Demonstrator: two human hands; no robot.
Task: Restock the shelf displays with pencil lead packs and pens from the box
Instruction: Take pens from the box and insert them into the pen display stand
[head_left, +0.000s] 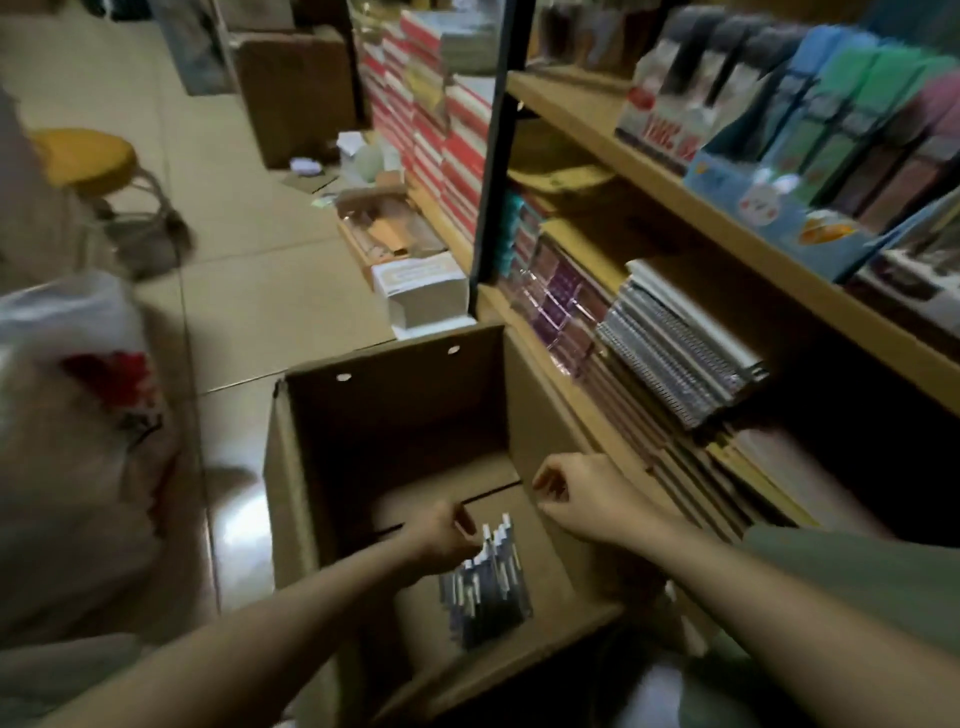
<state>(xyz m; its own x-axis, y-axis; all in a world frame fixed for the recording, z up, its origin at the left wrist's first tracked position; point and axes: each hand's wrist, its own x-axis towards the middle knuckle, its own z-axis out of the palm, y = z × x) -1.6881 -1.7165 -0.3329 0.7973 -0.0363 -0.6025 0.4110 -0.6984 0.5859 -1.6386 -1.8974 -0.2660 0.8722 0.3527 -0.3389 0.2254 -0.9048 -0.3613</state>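
While the left hand gripped a bundle of pens inside the cardboard box at lower centre, the right hand hung loosely curled, holding nothing.

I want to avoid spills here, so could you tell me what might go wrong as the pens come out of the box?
The left hand touches only the top of the pens, so loose ones could slip back. The right hand hovers over the box wall holding nothing, so the box may shift. The shelf beside it looks crowded.
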